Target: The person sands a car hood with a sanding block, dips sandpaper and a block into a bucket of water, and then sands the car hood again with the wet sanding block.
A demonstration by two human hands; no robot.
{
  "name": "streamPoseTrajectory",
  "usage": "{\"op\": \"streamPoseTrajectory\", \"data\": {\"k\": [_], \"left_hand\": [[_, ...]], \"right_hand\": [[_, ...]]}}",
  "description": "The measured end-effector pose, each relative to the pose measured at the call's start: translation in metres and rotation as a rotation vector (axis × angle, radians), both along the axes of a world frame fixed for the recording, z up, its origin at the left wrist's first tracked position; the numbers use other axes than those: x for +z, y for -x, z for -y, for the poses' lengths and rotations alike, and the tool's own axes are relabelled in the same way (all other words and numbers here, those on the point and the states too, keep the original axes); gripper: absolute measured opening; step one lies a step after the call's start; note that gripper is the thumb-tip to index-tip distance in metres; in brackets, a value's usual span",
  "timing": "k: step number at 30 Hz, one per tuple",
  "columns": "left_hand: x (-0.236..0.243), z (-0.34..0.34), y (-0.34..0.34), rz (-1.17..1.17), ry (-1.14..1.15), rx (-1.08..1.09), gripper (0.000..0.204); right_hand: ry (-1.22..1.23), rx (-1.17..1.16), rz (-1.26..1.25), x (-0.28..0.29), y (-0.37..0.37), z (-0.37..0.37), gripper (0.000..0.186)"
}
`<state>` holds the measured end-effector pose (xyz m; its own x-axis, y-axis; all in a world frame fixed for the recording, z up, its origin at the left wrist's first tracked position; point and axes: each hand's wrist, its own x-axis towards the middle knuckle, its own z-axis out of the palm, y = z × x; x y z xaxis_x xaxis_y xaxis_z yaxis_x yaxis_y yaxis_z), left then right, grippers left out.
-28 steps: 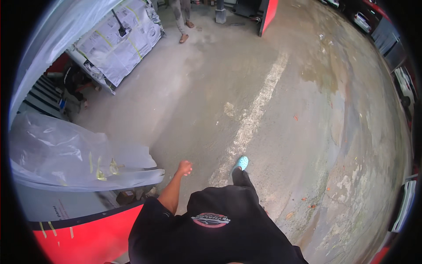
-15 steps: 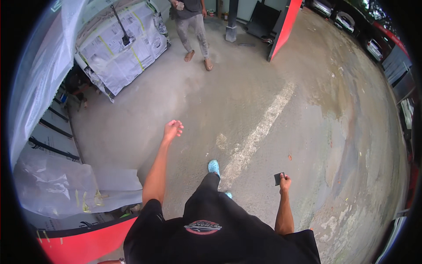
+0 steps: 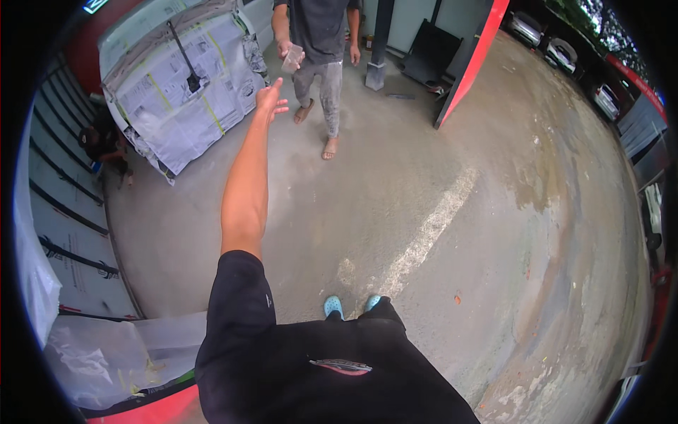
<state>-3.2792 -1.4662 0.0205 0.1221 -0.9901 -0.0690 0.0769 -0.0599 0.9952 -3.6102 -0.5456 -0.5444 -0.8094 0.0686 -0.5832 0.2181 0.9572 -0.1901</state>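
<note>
My left grip (image 3: 268,102) is at top centre, fingers apart, nothing in it. Arm's out nearly straight, which puts it just under the clear block (image 3: 292,59) in the picture. Can't judge depth; looks like a small gap. Block is in a co-worker's hand (image 3: 284,46), top centre, held forward of the body, probably so its lower end stays uncovered. Right grip is out of frame, can't tell its state.

Upper left: paper (image 3: 166,116) over the car (image 3: 138,35), yellow tape (image 3: 214,116) across it, likely masking. Lower left, a plastic sheet (image 3: 92,360), likely a dust cover.

Diff vs half a second ago: left grip has moved from mid-frame up to the block. Right grip showed at lower right with a dark card; both are gone from view. Co-worker (image 3: 316,35) shows larger, the block out farther from the body. My clogs (image 3: 333,306) were one ahead of the other, now about level on the floor (image 3: 318,233). Plastic sheet sits lower in frame.
</note>
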Motion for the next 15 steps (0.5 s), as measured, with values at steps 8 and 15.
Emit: {"op": "streamPoseTrajectory", "data": {"k": [8,15], "left_hand": [[-0.022,0.026,0.052,0.097,-0.054,0.331,0.059],[-0.050,-0.106,0.074,-0.211,0.051,0.226,0.027]], "right_hand": [[0.199,0.214,0.094,0.036,0.165,0.141,0.032],[0.502,0.258,0.148,0.137,0.357,0.373,0.027]]}}
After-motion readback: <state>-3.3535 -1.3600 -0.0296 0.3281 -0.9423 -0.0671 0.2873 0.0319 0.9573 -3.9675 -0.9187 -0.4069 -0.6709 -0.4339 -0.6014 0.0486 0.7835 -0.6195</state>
